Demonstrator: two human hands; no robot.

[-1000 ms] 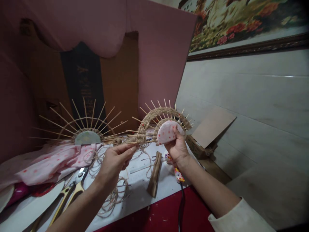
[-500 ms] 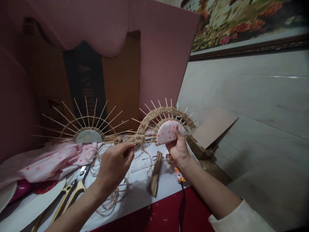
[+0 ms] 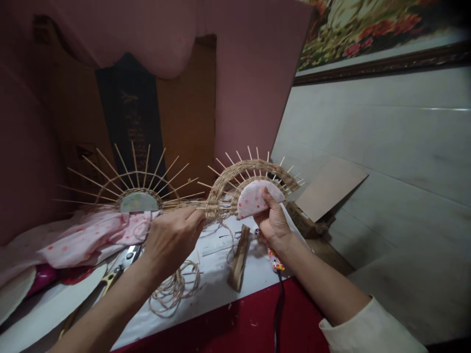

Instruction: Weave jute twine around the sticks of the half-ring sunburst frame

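My right hand (image 3: pixel 273 221) grips a half-round woven fan by its pale half-disc (image 3: pixel 253 200), which is covered in pink cloth with red dots. The thumb lies across the front of the disc, and the other fingers are hidden behind it. Thin sticks radiate from the disc through an arched band of woven twine (image 3: pixel 235 172). My left hand (image 3: pixel 175 234) is closed in a pinch at the left end of that band, back of the hand towards me. What lies between its fingertips is hidden.
A second stick frame (image 3: pixel 138 202) with a greenish half-disc stands at the left. Around it lie dotted cloth (image 3: pixel 88 238), scissors (image 3: pixel 119 269), loose twine (image 3: pixel 174 289), a brown strip (image 3: pixel 240 260) and a spotted-handled tool (image 3: pixel 274 259) with a black cord. Cardboard (image 3: pixel 331 189) leans near the wall.
My left hand has moved slightly up, its fingertips closer to the band's left end and its back turned more upward. The right hand keeps its hold; the whole view has shifted a little.
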